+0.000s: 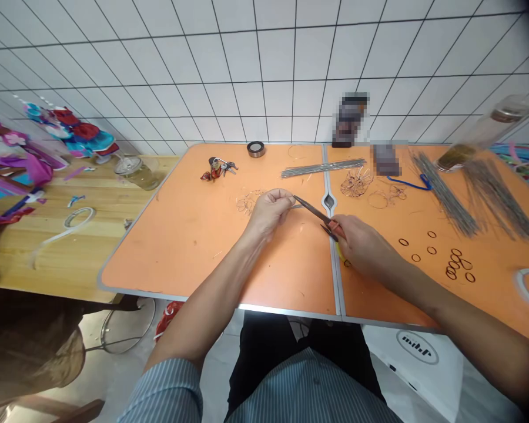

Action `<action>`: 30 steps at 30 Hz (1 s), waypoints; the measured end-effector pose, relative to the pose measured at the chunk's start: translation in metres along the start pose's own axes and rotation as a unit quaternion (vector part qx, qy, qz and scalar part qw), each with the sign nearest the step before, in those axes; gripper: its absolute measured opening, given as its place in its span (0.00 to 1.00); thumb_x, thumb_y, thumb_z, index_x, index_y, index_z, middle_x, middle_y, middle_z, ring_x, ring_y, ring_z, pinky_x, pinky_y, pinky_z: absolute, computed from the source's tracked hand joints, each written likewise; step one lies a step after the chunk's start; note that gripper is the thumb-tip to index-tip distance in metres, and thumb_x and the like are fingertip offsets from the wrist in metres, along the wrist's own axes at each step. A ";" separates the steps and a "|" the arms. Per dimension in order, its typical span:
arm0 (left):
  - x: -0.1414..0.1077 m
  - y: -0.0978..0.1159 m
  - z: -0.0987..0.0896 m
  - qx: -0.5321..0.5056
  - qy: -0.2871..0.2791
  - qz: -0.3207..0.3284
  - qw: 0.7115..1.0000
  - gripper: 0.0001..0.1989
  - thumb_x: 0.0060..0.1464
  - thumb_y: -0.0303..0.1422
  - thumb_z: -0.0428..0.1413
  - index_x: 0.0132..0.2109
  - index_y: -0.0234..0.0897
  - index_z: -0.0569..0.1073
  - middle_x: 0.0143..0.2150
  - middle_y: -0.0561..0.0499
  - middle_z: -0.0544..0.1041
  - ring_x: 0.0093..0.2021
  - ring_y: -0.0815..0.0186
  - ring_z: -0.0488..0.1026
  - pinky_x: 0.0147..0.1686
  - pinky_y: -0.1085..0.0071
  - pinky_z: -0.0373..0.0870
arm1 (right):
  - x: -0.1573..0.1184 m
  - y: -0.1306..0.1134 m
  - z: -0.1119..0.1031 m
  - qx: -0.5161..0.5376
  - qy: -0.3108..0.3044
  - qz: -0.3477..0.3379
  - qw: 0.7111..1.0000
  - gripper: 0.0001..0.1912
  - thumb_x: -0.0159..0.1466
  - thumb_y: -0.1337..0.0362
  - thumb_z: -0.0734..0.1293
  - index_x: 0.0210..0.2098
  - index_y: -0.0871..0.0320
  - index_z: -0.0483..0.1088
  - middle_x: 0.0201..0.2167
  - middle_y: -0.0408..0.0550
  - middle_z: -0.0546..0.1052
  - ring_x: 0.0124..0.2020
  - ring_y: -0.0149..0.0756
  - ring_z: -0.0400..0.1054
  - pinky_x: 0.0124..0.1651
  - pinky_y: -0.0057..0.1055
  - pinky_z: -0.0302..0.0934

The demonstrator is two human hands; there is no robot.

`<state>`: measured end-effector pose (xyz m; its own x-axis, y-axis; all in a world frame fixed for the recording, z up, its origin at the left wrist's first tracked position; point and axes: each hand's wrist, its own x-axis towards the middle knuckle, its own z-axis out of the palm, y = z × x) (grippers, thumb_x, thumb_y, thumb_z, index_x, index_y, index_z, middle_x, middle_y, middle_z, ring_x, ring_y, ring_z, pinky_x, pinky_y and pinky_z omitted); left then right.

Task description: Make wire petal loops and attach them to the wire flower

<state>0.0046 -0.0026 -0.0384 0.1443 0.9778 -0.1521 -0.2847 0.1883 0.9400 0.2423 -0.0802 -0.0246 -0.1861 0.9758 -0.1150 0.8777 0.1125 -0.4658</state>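
My right hand (357,241) is closed round the handles of long-nosed pliers (312,210), which show red and yellow parts. The narrow jaws point left, and their tip meets the fingertips of my left hand (271,211). Thumb and fingers of that hand are pinched together. Whatever lies between them is too small to make out. Just behind my left hand is a loose tangle of thin wire (245,201). A bundle of straight grey wires (321,168) lies beyond both hands, across the table's seam.
On the orange folding table (158,247) are keys (223,167), a tape roll (255,149), coiled wire (356,182), wire bundles (445,194) and several dark rings (454,264). A tall clear container (480,138) leans at right. Left stands a wooden table (70,258) with a jar (136,172).
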 end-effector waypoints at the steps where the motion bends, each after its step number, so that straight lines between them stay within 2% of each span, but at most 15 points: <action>1: 0.000 -0.002 0.001 -0.010 0.006 -0.027 1.000 0.10 0.47 0.32 0.66 0.30 0.38 0.71 0.18 0.63 0.59 0.17 0.79 0.47 0.20 0.76 0.38 | 0.000 -0.001 0.003 -0.091 0.065 -0.002 0.994 0.23 0.83 0.52 0.54 0.54 0.61 0.75 0.46 0.60 0.77 0.42 0.40 0.70 0.42 0.31 0.56; 3: 0.000 -0.008 0.004 -0.023 0.011 -0.075 0.997 0.09 0.48 0.31 0.64 0.29 0.39 0.69 0.18 0.64 0.55 0.17 0.79 0.44 0.20 0.76 0.36 | -0.001 -0.002 0.007 -0.184 0.117 0.000 0.976 0.24 0.83 0.55 0.53 0.53 0.63 0.75 0.49 0.64 0.76 0.43 0.43 0.70 0.41 0.33 0.53; 4: -0.001 -0.010 0.005 -0.019 0.014 -0.081 0.996 0.09 0.48 0.30 0.63 0.29 0.39 0.69 0.18 0.64 0.54 0.17 0.79 0.44 0.20 0.75 0.37 | -0.002 -0.001 0.006 -0.167 0.099 0.002 0.981 0.23 0.83 0.56 0.53 0.53 0.62 0.75 0.48 0.63 0.77 0.43 0.42 0.70 0.41 0.33 0.53; 6: -0.001 -0.012 0.007 0.015 0.032 -0.039 0.999 0.07 0.49 0.29 0.63 0.29 0.37 0.71 0.18 0.63 0.57 0.17 0.78 0.46 0.20 0.75 0.40 | -0.004 0.001 0.002 -0.035 -0.002 0.002 0.999 0.19 0.82 0.57 0.55 0.50 0.60 0.74 0.44 0.56 0.78 0.39 0.37 0.69 0.41 0.31 0.56; 8: -0.003 -0.012 0.009 0.050 0.050 0.035 0.997 0.05 0.49 0.29 0.64 0.30 0.35 0.75 0.20 0.61 0.62 0.18 0.79 0.51 0.20 0.76 0.43 | -0.006 0.003 -0.002 0.107 -0.122 -0.003 0.987 0.17 0.81 0.54 0.57 0.50 0.58 0.72 0.38 0.49 0.77 0.35 0.33 0.66 0.40 0.28 0.58; 9: -0.003 -0.011 0.010 0.054 0.056 0.057 0.995 0.05 0.49 0.29 0.65 0.31 0.35 0.75 0.20 0.60 0.64 0.19 0.79 0.51 0.20 0.76 0.44 | -0.007 0.003 -0.003 0.132 -0.139 -0.002 0.981 0.17 0.82 0.53 0.57 0.50 0.58 0.72 0.38 0.48 0.77 0.34 0.33 0.66 0.40 0.28 0.58; 10: -0.004 -0.010 0.011 0.048 0.055 0.058 0.996 0.05 0.49 0.29 0.65 0.31 0.35 0.75 0.20 0.61 0.64 0.19 0.79 0.51 0.20 0.76 0.44 | -0.008 0.003 -0.003 0.116 -0.119 0.003 0.986 0.18 0.82 0.53 0.56 0.51 0.58 0.72 0.39 0.49 0.77 0.35 0.33 0.67 0.39 0.28 0.57; 12: -0.006 -0.008 0.012 0.017 0.039 0.007 0.999 0.06 0.50 0.29 0.64 0.30 0.36 0.73 0.19 0.62 0.60 0.18 0.79 0.48 0.20 0.76 0.42 | -0.009 0.002 0.002 -0.015 -0.004 0.016 1.000 0.19 0.83 0.55 0.55 0.53 0.59 0.73 0.46 0.54 0.78 0.40 0.36 0.70 0.39 0.30 0.51; 13: -0.007 -0.007 0.013 0.001 0.027 -0.030 0.999 0.07 0.50 0.29 0.64 0.30 0.37 0.72 0.19 0.63 0.58 0.17 0.79 0.47 0.20 0.76 0.40 | -0.010 0.002 0.004 -0.097 0.047 0.021 0.994 0.19 0.84 0.56 0.55 0.54 0.60 0.73 0.49 0.57 0.78 0.42 0.38 0.70 0.38 0.31 0.48; 15: -0.007 -0.005 0.012 -0.018 0.005 -0.079 0.997 0.07 0.49 0.28 0.63 0.30 0.37 0.71 0.18 0.64 0.56 0.17 0.79 0.44 0.20 0.77 0.37 | -0.011 0.004 0.008 -0.207 0.091 0.030 0.974 0.21 0.84 0.56 0.54 0.56 0.60 0.74 0.51 0.58 0.77 0.43 0.41 0.70 0.37 0.33 0.43; 19: -0.007 -0.002 0.010 -0.029 -0.007 -0.075 0.997 0.06 0.51 0.28 0.63 0.31 0.37 0.71 0.18 0.63 0.58 0.17 0.79 0.45 0.19 0.77 0.38 | -0.025 0.022 0.004 -0.246 0.099 0.045 0.963 0.21 0.84 0.61 0.53 0.60 0.59 0.75 0.52 0.56 0.78 0.42 0.41 0.72 0.37 0.33 0.42; 22: -0.007 0.000 0.008 -0.034 0.006 -0.060 0.998 0.06 0.51 0.28 0.63 0.32 0.37 0.72 0.19 0.63 0.59 0.17 0.79 0.47 0.19 0.78 0.40 | -0.043 0.047 -0.009 -0.265 0.081 0.062 0.959 0.21 0.83 0.59 0.55 0.65 0.55 0.75 0.55 0.56 0.79 0.46 0.43 0.75 0.37 0.33 0.42; 24: -0.007 -0.001 0.007 -0.034 0.007 -0.054 0.998 0.05 0.51 0.28 0.62 0.32 0.37 0.72 0.19 0.63 0.60 0.16 0.79 0.47 0.18 0.78 0.41 | -0.054 0.064 -0.021 -0.275 0.041 0.095 0.956 0.24 0.84 0.56 0.54 0.66 0.54 0.75 0.59 0.57 0.80 0.49 0.46 0.76 0.37 0.34 0.43; 26: -0.007 -0.002 0.007 -0.034 -0.003 -0.050 0.998 0.05 0.52 0.29 0.63 0.33 0.37 0.72 0.19 0.62 0.61 0.17 0.79 0.48 0.18 0.78 0.43 | -0.060 0.079 -0.034 -0.256 0.003 0.140 0.957 0.28 0.84 0.53 0.51 0.68 0.54 0.74 0.65 0.58 0.79 0.52 0.49 0.78 0.39 0.34 0.49; 30: -0.005 -0.003 0.004 -0.036 -0.008 -0.039 0.999 0.06 0.51 0.29 0.64 0.33 0.37 0.73 0.20 0.61 0.62 0.17 0.78 0.50 0.18 0.77 0.45 | -0.060 0.106 -0.060 -0.198 -0.078 0.250 0.945 0.29 0.83 0.53 0.51 0.69 0.57 0.74 0.66 0.63 0.80 0.61 0.55 0.77 0.50 0.39 0.60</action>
<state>0.0088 -0.0089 -0.0394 0.1828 0.9587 -0.2180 -0.3392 0.2696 0.9012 0.3732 -0.1158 -0.0140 0.2595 0.8895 -0.3761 0.9637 -0.2636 0.0415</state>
